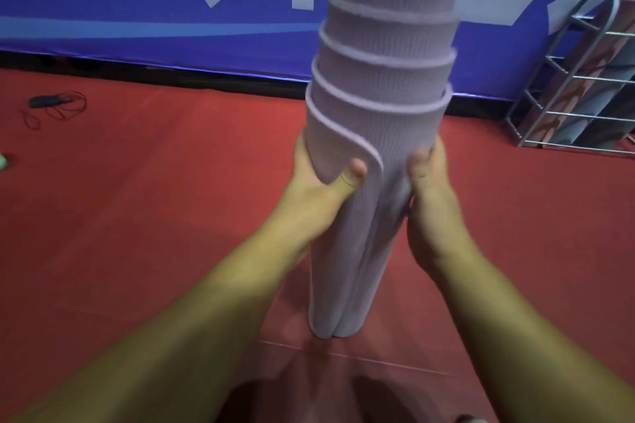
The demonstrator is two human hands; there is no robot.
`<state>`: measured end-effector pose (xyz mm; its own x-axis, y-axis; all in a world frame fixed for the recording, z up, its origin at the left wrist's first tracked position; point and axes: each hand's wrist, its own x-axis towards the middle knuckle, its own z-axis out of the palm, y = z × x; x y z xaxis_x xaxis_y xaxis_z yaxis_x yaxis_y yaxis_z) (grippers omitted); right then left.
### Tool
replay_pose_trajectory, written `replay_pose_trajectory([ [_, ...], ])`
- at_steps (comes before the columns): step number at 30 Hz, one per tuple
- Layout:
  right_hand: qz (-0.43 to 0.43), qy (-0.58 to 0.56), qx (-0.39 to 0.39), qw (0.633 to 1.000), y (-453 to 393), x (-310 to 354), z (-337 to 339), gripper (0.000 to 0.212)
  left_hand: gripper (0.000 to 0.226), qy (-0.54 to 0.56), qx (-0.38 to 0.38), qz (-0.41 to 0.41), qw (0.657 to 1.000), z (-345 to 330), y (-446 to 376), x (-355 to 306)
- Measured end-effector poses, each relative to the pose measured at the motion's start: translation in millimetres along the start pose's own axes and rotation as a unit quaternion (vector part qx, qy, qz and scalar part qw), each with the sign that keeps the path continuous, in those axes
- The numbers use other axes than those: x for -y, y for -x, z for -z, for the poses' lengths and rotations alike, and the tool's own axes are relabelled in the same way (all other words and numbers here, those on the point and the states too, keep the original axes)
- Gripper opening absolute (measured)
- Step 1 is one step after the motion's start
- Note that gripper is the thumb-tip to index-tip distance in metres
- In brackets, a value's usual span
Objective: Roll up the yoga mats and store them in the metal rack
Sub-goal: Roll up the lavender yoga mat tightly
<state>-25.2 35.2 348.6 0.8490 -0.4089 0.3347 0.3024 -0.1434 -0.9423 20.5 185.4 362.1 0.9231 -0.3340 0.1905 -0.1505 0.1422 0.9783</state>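
Both hands gripped the rolled purple mat (pixel 381 113), the left hand (pixel 319 178) on one side, the right hand (pixel 429 182) on the other. The mat was held upright above the red floor (pixel 171 199). Its layers stuck out like steps, so it could slide loose and unroll. The metal rack (pixel 570 79) stood by the blue wall (pixel 171 10).

Red floor, blue wall

A red floor (pixel 137 216) meets a blue banner (pixel 171 27) with large pale lettering; a dark cord (pixel 55 106), possibly a skipping rope, lies left.
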Motion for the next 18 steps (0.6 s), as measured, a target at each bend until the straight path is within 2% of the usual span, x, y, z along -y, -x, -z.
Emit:
replay_pose_trajectory([
  [4,-0.01,0.04,0.014,0.999,9.7,-3.9,-7.6,0.109,0.144,-0.002,-0.007,0.002,1.0,1.7,4.1,2.8],
  [6,-0.026,0.016,-0.003,1.0,12.5,-10.1,-10.9,0.097,0.146,-0.02,-0.007,0.01,1.0,3.0,9.3,7.2],
  [9,-0.046,-0.04,-0.033,0.998,7.2,-5.5,-8.5,0.064,0.142,-0.019,0.017,-0.023,0.999,9.6,7.1,3.6],
  [10,-0.059,-0.049,-0.03,0.997,8.9,-6.7,-8.7,0.06,0.143,-0.022,0.024,-0.021,0.999,10.3,8.7,6.0],
  [14,-0.101,-0.051,-0.039,0.993,13.1,-10.7,-17.9,0.081,0.146,-0.047,-0.009,-0.008,0.999,7.0,14.2,15.6],
  [15,-0.1,-0.051,-0.044,0.993,9.8,-8.9,-18.5,0.081,0.142,-0.04,-0.014,-0.018,0.999,8.9,11.1,13.2],
  [18,-0.067,-0.01,-0.021,0.997,8.8,-4.9,-21.1,0.06,0.14,-0.015,-0.02,-0.014,1.0,17.4,4.9,9.7],
])
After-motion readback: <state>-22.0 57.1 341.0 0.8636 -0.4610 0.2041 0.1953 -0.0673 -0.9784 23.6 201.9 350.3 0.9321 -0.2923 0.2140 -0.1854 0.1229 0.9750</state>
